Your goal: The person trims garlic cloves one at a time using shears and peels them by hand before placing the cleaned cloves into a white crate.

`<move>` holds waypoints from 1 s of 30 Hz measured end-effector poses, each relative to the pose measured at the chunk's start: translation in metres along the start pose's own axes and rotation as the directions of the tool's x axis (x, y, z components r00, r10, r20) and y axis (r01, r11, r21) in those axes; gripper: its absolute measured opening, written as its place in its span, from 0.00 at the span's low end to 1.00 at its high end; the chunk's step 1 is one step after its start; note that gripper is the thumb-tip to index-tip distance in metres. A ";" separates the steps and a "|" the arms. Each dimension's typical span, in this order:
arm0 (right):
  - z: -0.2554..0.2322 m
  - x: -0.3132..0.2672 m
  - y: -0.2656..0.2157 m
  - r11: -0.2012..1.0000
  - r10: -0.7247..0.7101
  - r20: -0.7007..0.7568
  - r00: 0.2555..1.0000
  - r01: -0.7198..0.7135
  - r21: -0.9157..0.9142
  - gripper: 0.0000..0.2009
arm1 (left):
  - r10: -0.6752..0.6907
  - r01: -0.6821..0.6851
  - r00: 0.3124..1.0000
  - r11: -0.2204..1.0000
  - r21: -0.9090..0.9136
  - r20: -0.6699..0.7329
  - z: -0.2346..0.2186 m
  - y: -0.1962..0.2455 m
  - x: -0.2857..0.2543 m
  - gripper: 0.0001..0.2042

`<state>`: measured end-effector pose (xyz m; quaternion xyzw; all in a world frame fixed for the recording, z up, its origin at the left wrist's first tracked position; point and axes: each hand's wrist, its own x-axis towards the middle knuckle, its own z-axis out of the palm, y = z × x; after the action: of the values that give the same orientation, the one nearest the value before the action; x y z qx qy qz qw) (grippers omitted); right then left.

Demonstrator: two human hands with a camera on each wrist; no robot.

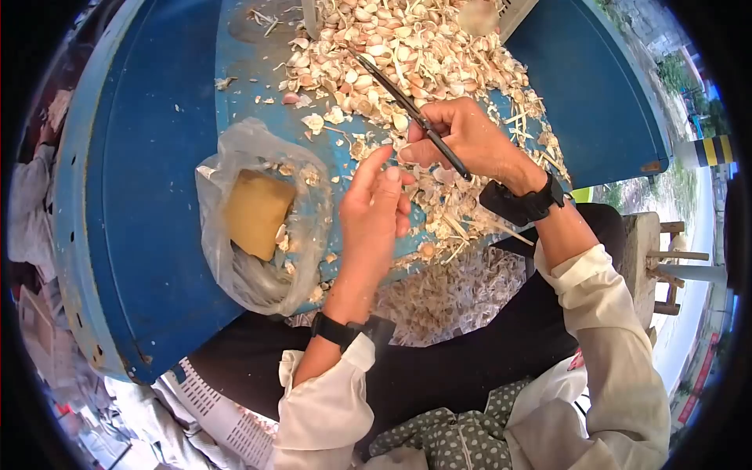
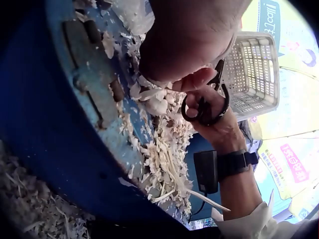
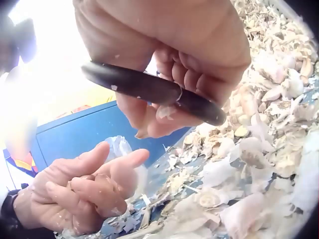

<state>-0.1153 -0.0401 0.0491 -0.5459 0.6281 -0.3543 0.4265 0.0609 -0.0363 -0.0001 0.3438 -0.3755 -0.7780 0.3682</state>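
Note:
Black scissors (image 1: 407, 106) are held in my right hand (image 1: 482, 149), their blades angled toward the garlic pile (image 1: 392, 47). Dark handle loops (image 2: 205, 110) ring fingers of that hand in the left wrist view. Something small and pale (image 3: 167, 112) lies at its fingertips in the right wrist view. Just left of it in the head view is my left hand (image 1: 372, 207), above the blue surface. Several fingers of the left hand (image 3: 84, 194) curl toward the palm while thumb and index finger extend; whether a clove lies inside cannot be made out.
A clear plastic bag (image 1: 305, 227) with a tan block (image 1: 258, 211) in it lies left of the hands. Raised blue sides (image 1: 157, 196) flank the work surface. Peelings (image 1: 454, 211) are scattered near its front edge, with more below (image 1: 454, 301). A pale perforated basket (image 2: 251, 74) stands beyond.

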 end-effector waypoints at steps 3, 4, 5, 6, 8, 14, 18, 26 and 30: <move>0.012 -0.012 -0.008 0.968 0.109 0.084 0.991 -0.125 0.219 0.13 | 0.097 -0.118 0.990 0.971 0.207 0.106 0.001 0.007 -0.007 0.22; 0.020 -0.017 -0.007 0.968 0.106 0.084 0.991 -0.122 0.220 0.13 | 0.099 -0.120 0.989 0.970 0.209 0.106 0.002 0.006 -0.008 0.22; 0.028 -0.020 -0.004 0.929 0.110 0.061 0.992 -0.124 0.349 0.13 | 0.148 -0.158 0.987 0.965 0.208 0.062 0.004 0.005 -0.009 0.20; 0.033 -0.023 -0.001 0.873 0.118 0.038 0.992 -0.122 0.472 0.14 | 0.196 -0.195 0.980 0.958 0.208 0.019 0.004 0.003 -0.010 0.18; 0.034 -0.027 0.005 0.870 0.138 0.049 0.989 -0.144 0.471 0.13 | 0.129 -0.130 0.991 0.990 0.057 0.032 -0.003 -0.002 -0.011 0.16; 0.011 -0.040 0.009 0.997 0.031 -0.077 0.997 -0.025 0.078 0.12 | -0.049 0.045 0.999 0.985 -0.169 -0.018 0.001 0.007 -0.008 0.12; -0.010 -0.044 0.002 0.959 -0.020 -0.089 0.996 -0.006 -0.282 0.20 | -0.082 0.079 0.997 0.987 -0.139 -0.016 -0.002 0.009 -0.010 0.12; -0.018 -0.049 0.003 0.804 -0.133 0.095 0.987 0.163 -0.571 0.20 | -0.119 0.107 0.993 0.895 -0.432 0.000 -0.021 0.001 -0.004 0.13; -0.006 -0.053 0.020 0.691 -0.303 0.111 0.947 0.298 -0.659 0.20 | -0.116 0.130 0.992 0.856 -0.501 0.059 -0.021 0.003 -0.006 0.14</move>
<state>-0.1263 0.0151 0.0409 -0.7560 0.6164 -0.1723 0.1369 0.0815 -0.0395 -0.0058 0.2485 -0.1418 -0.8753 0.3898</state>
